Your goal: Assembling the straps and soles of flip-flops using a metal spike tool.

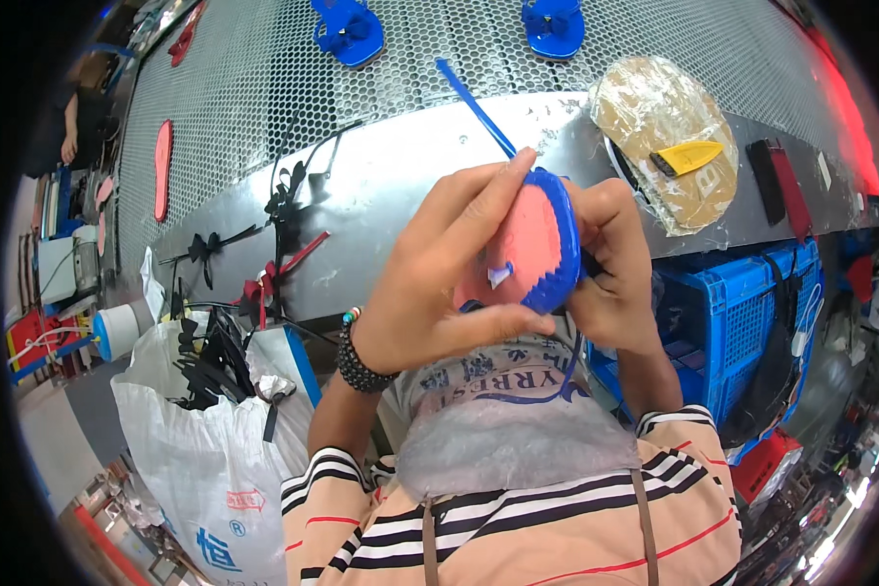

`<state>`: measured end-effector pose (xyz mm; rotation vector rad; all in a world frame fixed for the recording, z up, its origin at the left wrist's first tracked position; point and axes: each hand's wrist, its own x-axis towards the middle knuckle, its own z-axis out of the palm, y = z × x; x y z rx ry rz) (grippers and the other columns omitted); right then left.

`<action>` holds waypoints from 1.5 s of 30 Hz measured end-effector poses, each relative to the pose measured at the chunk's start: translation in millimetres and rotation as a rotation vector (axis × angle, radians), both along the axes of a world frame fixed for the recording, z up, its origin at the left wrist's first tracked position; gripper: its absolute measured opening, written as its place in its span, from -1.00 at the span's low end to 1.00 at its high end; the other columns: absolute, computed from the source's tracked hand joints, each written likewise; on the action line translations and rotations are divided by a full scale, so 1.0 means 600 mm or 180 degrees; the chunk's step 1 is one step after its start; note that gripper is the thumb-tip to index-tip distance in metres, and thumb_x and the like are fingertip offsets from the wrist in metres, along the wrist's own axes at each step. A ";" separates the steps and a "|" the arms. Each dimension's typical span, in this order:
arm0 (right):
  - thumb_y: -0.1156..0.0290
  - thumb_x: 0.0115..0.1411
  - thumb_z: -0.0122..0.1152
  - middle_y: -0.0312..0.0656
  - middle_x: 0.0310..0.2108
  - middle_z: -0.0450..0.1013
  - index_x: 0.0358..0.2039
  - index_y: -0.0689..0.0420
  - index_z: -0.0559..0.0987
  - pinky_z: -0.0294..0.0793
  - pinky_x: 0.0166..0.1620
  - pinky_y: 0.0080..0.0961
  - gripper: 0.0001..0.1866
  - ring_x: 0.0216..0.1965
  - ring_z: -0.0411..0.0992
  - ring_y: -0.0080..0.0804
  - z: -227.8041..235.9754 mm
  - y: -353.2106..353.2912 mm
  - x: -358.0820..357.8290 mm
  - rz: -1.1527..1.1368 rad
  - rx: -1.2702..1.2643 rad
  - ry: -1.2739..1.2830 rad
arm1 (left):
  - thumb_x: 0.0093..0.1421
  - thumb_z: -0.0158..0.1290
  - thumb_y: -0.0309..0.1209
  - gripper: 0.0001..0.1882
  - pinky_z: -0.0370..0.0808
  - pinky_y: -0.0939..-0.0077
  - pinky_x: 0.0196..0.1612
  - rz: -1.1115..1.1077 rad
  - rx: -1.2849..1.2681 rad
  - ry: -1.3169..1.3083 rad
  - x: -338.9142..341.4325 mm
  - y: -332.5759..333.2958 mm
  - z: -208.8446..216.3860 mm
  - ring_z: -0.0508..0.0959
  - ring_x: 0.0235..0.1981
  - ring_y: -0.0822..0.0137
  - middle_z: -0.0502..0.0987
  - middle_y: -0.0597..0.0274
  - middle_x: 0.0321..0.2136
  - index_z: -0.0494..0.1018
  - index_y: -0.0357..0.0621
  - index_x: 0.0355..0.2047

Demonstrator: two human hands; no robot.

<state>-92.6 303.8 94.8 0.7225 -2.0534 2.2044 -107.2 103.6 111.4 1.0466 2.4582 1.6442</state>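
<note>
My two hands hold up a sandal sole [532,230] in front of my chest, over the near edge of the bench. Its face toward me is salmon pink, with a blue jagged-edged border wrapped around the rim. My left hand [435,259] grips it from the left, thumb low and fingers along the top. On the right side, my right hand [610,264] has its fingers curled against the blue rim; some fingertips are hidden. A small whitish strap end [500,274] pokes out of the pink face. From behind the sole a long blue strap [474,107] extends up and left.
Blue bow sandals [350,39] stand on the perforated mesh [430,29]. Black bow straps [283,200] and a pink sole [162,171] lie left. A yellow brush [689,156] rests on a plastic-wrapped disc [645,103]. Below are a blue crate [742,322] and white bag [186,459].
</note>
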 end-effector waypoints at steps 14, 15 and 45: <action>0.29 0.20 0.25 -0.06 -0.19 0.46 -0.01 0.29 0.43 0.44 -0.01 -0.36 -0.56 -0.13 0.48 -0.31 0.046 0.037 -0.040 0.0608 -0.0028 -0.0474 | -0.19 0.55 -0.22 0.19 0.37 0.19 0.30 0.0554 -0.0242 0.0255 0.003 0.009 0.038 0.47 0.24 -0.02 0.45 -0.16 0.22 0.19 -0.36 0.42; 0.20 0.21 0.25 -0.06 -0.23 0.44 -0.05 0.28 0.45 0.41 -0.05 -0.34 -0.55 -0.16 0.44 -0.27 0.054 0.041 -0.051 0.0658 0.0008 -0.0347 | -0.20 0.55 -0.26 0.19 0.37 0.20 0.30 0.0722 -0.0388 0.0381 0.002 0.009 0.045 0.46 0.25 -0.01 0.45 -0.15 0.22 0.19 -0.34 0.42; 0.03 0.51 -0.05 -0.03 -0.14 0.46 -0.16 0.33 0.58 0.30 0.08 -0.27 -0.47 -0.03 0.33 -0.15 0.023 -0.021 -0.037 -0.0955 0.0245 0.0488 | 0.34 0.10 -0.51 -0.87 0.37 0.45 -0.40 0.0588 0.0724 -0.0260 0.015 0.022 0.037 0.43 -0.48 0.34 0.47 0.18 -0.49 0.51 -0.30 -0.37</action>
